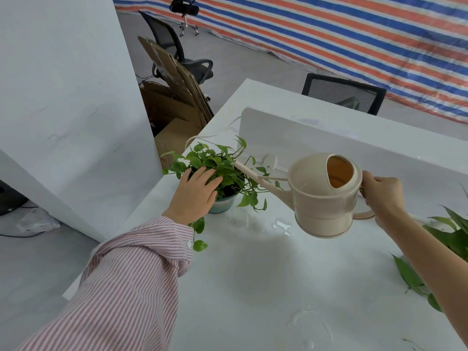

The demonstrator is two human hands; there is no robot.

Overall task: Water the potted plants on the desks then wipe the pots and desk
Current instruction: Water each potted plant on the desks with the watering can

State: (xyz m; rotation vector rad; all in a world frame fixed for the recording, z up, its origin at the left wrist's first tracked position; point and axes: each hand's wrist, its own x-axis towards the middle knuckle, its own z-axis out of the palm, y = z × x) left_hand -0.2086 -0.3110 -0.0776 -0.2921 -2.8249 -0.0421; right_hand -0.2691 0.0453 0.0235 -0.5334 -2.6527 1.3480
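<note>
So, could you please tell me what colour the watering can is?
Cream-beige watering can, seen in the head view.

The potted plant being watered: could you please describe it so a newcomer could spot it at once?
On the white desk, look to its far left corner by the low divider panel. There stands a small trailing-leaved potted plant, its pot teal, with the left hand on its leaves and the beige watering can spout reaching in.

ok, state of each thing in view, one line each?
left hand: open, resting on the leaves
right hand: grips the can's handle
watering can: held up, tilted, spout in the plant
potted plant: upright on the desk
desk: wet patches
</note>
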